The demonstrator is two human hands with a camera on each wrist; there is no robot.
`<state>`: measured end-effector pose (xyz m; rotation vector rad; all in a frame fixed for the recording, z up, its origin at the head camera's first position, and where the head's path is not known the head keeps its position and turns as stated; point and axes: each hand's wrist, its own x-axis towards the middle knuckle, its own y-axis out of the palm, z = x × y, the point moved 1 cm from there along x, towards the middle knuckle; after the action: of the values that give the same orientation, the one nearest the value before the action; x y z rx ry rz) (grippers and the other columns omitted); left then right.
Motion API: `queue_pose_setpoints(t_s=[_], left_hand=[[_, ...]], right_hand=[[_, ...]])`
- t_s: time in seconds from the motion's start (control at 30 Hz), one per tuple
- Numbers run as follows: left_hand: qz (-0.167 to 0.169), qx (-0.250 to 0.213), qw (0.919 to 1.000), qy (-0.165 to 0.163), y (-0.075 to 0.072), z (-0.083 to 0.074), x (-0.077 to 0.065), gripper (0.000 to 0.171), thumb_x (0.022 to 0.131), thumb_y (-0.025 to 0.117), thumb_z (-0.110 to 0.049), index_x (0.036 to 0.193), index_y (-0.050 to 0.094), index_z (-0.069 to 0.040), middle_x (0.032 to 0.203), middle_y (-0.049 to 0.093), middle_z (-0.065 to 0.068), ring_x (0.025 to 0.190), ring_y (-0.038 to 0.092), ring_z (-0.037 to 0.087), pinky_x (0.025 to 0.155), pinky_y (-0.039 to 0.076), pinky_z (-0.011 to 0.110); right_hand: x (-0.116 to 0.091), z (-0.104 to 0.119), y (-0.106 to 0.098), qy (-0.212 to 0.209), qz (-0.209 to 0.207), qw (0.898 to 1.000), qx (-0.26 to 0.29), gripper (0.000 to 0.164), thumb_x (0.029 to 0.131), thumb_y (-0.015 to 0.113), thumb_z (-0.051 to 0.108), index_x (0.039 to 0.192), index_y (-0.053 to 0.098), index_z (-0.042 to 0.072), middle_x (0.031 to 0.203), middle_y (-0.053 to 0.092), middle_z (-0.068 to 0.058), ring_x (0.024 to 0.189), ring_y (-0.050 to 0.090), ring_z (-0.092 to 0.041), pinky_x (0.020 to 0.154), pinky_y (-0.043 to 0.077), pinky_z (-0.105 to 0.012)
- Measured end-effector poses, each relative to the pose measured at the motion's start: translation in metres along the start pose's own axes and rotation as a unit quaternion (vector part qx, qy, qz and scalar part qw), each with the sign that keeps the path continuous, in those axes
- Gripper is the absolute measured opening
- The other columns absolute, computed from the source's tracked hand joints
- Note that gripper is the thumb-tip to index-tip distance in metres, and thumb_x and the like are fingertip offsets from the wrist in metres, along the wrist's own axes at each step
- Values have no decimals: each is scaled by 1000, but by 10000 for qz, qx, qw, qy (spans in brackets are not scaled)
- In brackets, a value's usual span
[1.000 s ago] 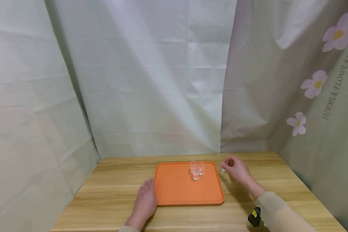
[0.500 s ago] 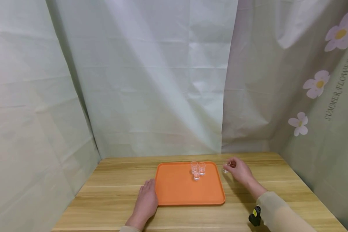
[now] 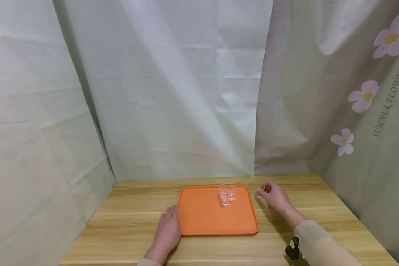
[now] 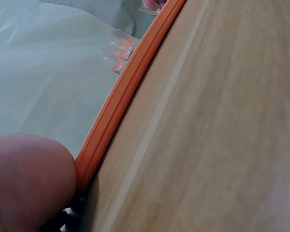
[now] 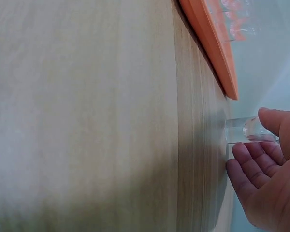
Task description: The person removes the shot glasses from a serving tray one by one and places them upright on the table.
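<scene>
My right hand (image 3: 275, 195) pinches a small clear shot glass (image 5: 236, 129) between thumb and fingers. That glass stands upright on the wooden table, just right of the far right corner of an orange tray (image 3: 206, 220). Three similar shot glasses are grouped on the far right part of the tray: one at the back left (image 3: 222, 190), another at the back right (image 3: 232, 194), and one in front (image 3: 225, 202). My left hand (image 3: 167, 228) rests against the tray's left side, fingers extended; the left wrist view has part of this hand at the orange rim (image 4: 106, 121).
The wooden table (image 3: 126, 214) reaches back to pale hanging sheets (image 3: 186, 111) on the left, back and right. Flowers and lettering are printed on the right sheet. A black device (image 3: 292, 248) sits at the right wrist.
The right hand and its shot glass have shifted slightly right, a little farther from the tray. The left hand stays at the tray's edge, and the glasses on the tray keep their places.
</scene>
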<state>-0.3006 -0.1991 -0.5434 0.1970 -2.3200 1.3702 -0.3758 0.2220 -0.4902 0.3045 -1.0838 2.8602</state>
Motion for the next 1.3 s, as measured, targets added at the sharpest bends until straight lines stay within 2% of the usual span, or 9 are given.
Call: queue_pose_setpoints(t_s=[0.17, 0.3, 0.47, 0.6, 0.8, 0.93, 1.07, 1.17, 1.3], left_hand=[[18, 51, 10000, 11, 8, 8, 1, 47, 107, 48, 0, 150, 52, 18, 150, 58, 38, 145, 49, 59, 120, 36, 74], [147, 33, 9999, -35, -2, 0, 1, 49, 104, 50, 2, 150, 51, 20, 150, 57, 39, 144, 49, 60, 121, 36, 74], [236, 145, 9996, -57, -13, -10, 0, 49, 103, 53, 3, 148, 51, 22, 150, 57, 40, 144, 49, 60, 121, 37, 73], [289, 217, 9993, -76, -16, -12, 1, 51, 101, 55, 3, 149, 51, 22, 150, 56, 40, 144, 49, 60, 121, 37, 72], [409, 220, 9988, -136, -16, -13, 1, 51, 102, 53, 4, 151, 50, 20, 153, 54, 39, 147, 47, 58, 124, 35, 70], [158, 81, 9998, -26, -12, -9, 0, 49, 103, 51, 4, 149, 51, 21, 150, 56, 41, 144, 49, 60, 121, 37, 73], [-121, 20, 9999, 99, 1, 2, 1, 48, 103, 50, 3, 147, 53, 20, 147, 58, 40, 142, 51, 61, 118, 39, 74], [-99, 53, 9999, 97, 4, 5, 1, 48, 104, 48, 2, 148, 52, 20, 148, 58, 40, 142, 51, 61, 118, 39, 74], [160, 33, 9999, -26, -7, -5, 1, 48, 104, 49, 3, 149, 51, 20, 150, 56, 40, 144, 49, 61, 120, 37, 74]], right_hand=[[-1, 2, -1, -11, 92, 10000, -7, 51, 106, 77, 24, 141, 63, -11, 126, 73, -24, 120, 68, -43, 100, 59, -59], [-2, 7, -4, -49, 117, 9999, -34, 64, 106, 76, 27, 152, 54, -12, 143, 65, -32, 132, 62, -50, 109, 53, -65], [-3, 17, -7, -149, 10, 9999, -14, 72, 107, 75, 31, 161, 46, -8, 157, 54, -33, 144, 51, -54, 118, 44, -69], [-4, 27, -6, -393, -152, 9991, -30, 68, 106, 76, 26, 159, 49, -8, 158, 54, -32, 146, 50, -52, 119, 43, -69], [-7, 42, 5, -807, -276, 9963, -65, 60, 104, 79, 19, 153, 56, -7, 151, 61, -29, 140, 58, -49, 115, 49, -66], [-8, 50, 16, -946, -155, 9953, 107, 58, 103, 79, 15, 152, 58, -6, 149, 64, -27, 138, 60, -48, 116, 50, -64], [-9, 56, 26, -1066, 5, 9939, 279, 54, 102, 80, 10, 149, 61, -8, 145, 66, -27, 135, 63, -46, 114, 52, -61], [-9, 59, 34, -1083, 151, 9934, 340, 52, 102, 81, 8, 147, 62, -9, 143, 68, -26, 134, 65, -45, 113, 54, -58], [-7, 61, 44, -1058, 253, 9933, 382, 51, 101, 81, 6, 146, 63, -9, 140, 70, -25, 131, 67, -43, 112, 55, -58]])
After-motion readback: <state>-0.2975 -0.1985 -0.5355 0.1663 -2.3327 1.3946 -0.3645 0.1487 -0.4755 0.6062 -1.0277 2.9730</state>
